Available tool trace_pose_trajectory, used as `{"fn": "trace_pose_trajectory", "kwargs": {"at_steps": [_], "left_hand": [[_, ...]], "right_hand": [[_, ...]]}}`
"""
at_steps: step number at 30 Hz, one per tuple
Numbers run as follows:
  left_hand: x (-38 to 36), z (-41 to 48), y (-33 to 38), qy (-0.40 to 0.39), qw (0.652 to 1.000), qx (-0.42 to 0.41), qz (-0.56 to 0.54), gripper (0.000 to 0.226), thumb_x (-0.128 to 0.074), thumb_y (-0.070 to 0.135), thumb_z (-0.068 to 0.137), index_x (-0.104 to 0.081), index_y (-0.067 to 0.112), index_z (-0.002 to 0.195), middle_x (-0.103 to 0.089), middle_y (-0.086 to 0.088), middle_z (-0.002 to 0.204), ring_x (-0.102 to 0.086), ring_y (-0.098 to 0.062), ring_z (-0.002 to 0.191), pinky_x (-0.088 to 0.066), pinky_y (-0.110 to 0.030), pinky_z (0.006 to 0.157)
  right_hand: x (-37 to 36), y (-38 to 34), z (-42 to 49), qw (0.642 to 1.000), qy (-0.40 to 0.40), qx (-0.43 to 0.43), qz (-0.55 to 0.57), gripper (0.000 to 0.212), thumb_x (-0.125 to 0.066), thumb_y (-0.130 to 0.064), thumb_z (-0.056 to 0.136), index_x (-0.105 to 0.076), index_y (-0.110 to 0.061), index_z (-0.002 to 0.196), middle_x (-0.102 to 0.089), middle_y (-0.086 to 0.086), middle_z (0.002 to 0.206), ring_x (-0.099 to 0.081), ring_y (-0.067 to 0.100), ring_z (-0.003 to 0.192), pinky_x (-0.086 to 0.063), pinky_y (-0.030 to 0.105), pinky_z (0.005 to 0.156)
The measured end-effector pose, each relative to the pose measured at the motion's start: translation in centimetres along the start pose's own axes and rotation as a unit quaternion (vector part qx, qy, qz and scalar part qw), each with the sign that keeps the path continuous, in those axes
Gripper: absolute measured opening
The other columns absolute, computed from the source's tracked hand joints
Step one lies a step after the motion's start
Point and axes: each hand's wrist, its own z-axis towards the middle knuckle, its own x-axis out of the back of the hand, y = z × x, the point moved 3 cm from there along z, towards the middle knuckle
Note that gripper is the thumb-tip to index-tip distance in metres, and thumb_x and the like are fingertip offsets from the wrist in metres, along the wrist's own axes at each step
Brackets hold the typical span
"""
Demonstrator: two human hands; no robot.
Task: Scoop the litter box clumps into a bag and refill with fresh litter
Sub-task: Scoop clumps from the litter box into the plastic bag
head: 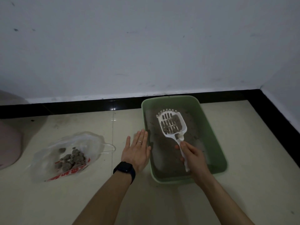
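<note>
Right hand (193, 157) has its fingers curled round the handle of a white slotted scoop (172, 122), with the thumb lying along the top of the handle. The scoop's head points away from the person, over the far half of the litter box (162, 180), and a few grey clumps sit in it near the handle end. Whether the head rests on the litter or hangs just above it cannot be told.

Left hand (138, 151) is flat, palm down, fingers straight and close together, and it holds nothing. Its little-finger side lies right against the left rim of the litter box. A ring (140, 142) shows on one finger and a dark watch (125, 170) on the wrist.

The litter box is a pale green rectangular tray set at a slant on the floor, its far end near the wall. Only a thin layer of grey litter (162, 143) covers its bottom.

Well to the left of the left hand a clear plastic bag (87, 140) with red print lies open on the floor, and a heap of grey clumps (72, 159) sits in it.

The floor (154, 208) is cream tile, edged by a black skirting (81, 108) below a white wall (146, 46). A pink object (8, 143) shows at the left edge.
</note>
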Motion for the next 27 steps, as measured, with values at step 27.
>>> {"fn": "trace_pose_trajectory", "kwargs": {"at_steps": [27], "left_hand": [[1.0, -0.7, -0.7, -0.038, 0.999, -0.022, 0.011, 0.061, -0.011, 0.042, 0.106, 0.013, 0.020, 0.157, 0.015, 0.004, 0.165, 0.012, -0.014, 0.152, 0.007, -0.045, 0.123]], "right_hand": [[-0.4, -0.6, -2.5, 0.998, 0.035, -0.012, -0.050, 0.025, -0.056, -0.032, 0.099, -0.075, -0.019, 0.089, -0.056, -0.011, 0.050, -0.046, 0.008, 0.048, -0.037, 0.016, 0.043]]}}
